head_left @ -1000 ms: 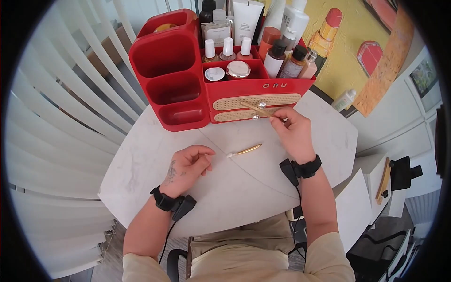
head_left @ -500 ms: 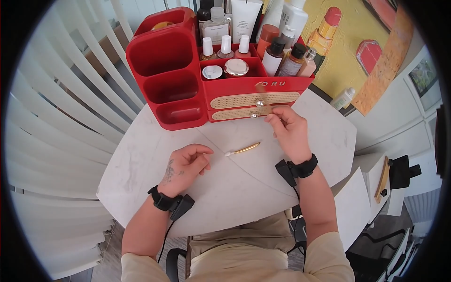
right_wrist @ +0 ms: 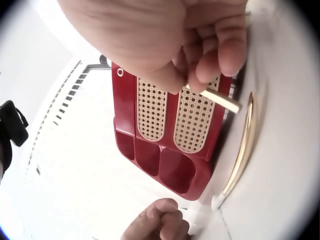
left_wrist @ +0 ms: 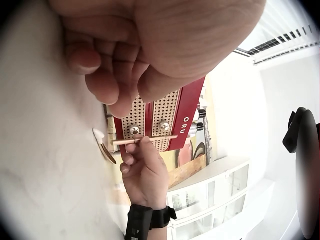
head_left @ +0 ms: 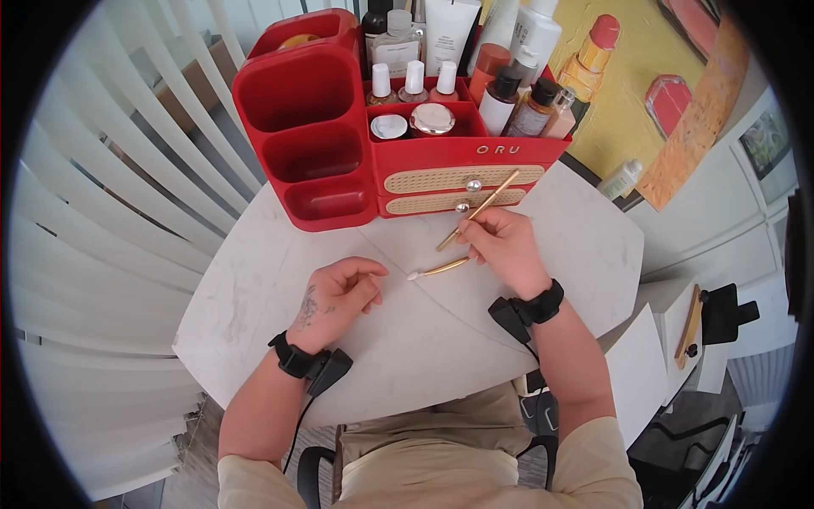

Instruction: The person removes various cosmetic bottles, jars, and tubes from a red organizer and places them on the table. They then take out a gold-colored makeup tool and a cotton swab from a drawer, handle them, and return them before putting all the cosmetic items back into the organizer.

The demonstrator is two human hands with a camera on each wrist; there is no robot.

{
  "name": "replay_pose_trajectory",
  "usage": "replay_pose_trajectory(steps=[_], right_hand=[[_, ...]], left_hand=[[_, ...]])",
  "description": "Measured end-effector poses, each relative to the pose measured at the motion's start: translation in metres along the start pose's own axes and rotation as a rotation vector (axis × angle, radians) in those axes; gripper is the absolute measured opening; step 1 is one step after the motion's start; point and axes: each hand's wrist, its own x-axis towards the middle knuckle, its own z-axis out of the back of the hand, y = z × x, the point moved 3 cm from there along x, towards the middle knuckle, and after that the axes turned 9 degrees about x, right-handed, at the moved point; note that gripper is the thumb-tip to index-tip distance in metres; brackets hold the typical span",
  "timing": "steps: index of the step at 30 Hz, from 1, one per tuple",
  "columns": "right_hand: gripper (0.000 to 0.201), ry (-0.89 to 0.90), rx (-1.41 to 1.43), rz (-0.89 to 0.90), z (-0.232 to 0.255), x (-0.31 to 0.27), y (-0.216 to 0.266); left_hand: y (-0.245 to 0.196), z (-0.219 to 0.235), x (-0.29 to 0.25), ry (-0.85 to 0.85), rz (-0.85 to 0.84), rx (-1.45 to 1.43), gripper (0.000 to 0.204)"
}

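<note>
My right hand [head_left: 506, 248] pinches a slim gold pencil-like stick [head_left: 492, 197] between thumb and fingertips, in front of the organizer's drawers. The stick slants up to the right; in the right wrist view its squared-off end [right_wrist: 223, 100] pokes out past the fingertips. Below that hand a thin curved gold applicator [head_left: 445, 267] with a white tip lies on the table. At the left, my left hand [head_left: 335, 304] stays low over the tabletop, its fingers loosely curled around nothing. The red organizer [head_left: 424, 154] stands behind, with two woven-front drawers and round silver knobs.
Bottles, tubes and jars fill the organizer's top, and three red compartments [head_left: 318, 157] open at its left side. The white table [head_left: 398, 356] has a thin line across it. A small bottle [head_left: 621, 180] stands by a yellow painting [head_left: 551, 93] on the right.
My right hand has moved slightly left and toward me. The stick has turned from pointing up-left to slanting up-right, with its lower end now over the table. My left hand stays put.
</note>
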Motion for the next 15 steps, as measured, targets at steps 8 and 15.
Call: replay_pose_trajectory(steps=[8,15], right_hand=[[0.019,0.005,-0.125,0.003,-0.009,0.007,-0.007],[0.021,-0.161,-0.483,0.296,-0.013,0.006,0.006]], left_hand=[[0.000,-0.002,0.001,0.004,0.003,0.004,0.016],[0.001,-0.002,0.001,0.005,0.006,0.008,0.017]])
